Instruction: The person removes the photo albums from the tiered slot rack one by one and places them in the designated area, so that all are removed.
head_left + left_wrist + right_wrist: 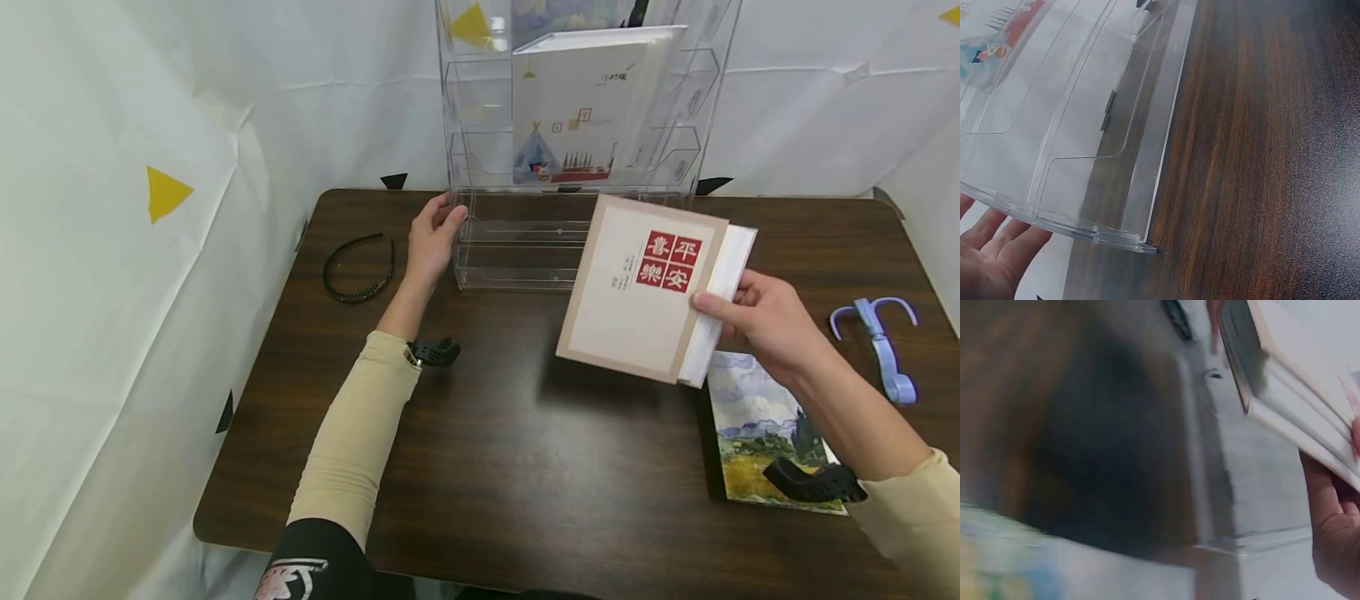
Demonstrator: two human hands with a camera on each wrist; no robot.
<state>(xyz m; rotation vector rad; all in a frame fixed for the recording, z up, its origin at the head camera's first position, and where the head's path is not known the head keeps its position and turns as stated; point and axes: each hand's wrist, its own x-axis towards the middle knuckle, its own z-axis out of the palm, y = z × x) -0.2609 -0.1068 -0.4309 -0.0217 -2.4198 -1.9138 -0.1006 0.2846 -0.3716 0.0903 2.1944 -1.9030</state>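
My right hand point(768, 321) holds a book point(622, 292) with a beige, tan-bordered cover and red character squares, thumb on its front. In the right wrist view, the book's pale edges point(1310, 403) show above the fingers. The book is raised and tilted in front of a clear acrylic rack point(517, 279). My left hand point(433, 237) touches the rack's lower left side. Its fingers point(1025, 247) lie against the outside of the side panel in the left wrist view. A white book point(558, 100) with a tent picture stands in a higher tier.
A painted landscape book point(757, 408) lies on the dark wooden table point(525, 483), partly under my right forearm. A blue hook-shaped holder point(885, 354) lies at the right, a black headband point(356, 292) at the left. White sheeting point(300, 100) hangs behind the table.
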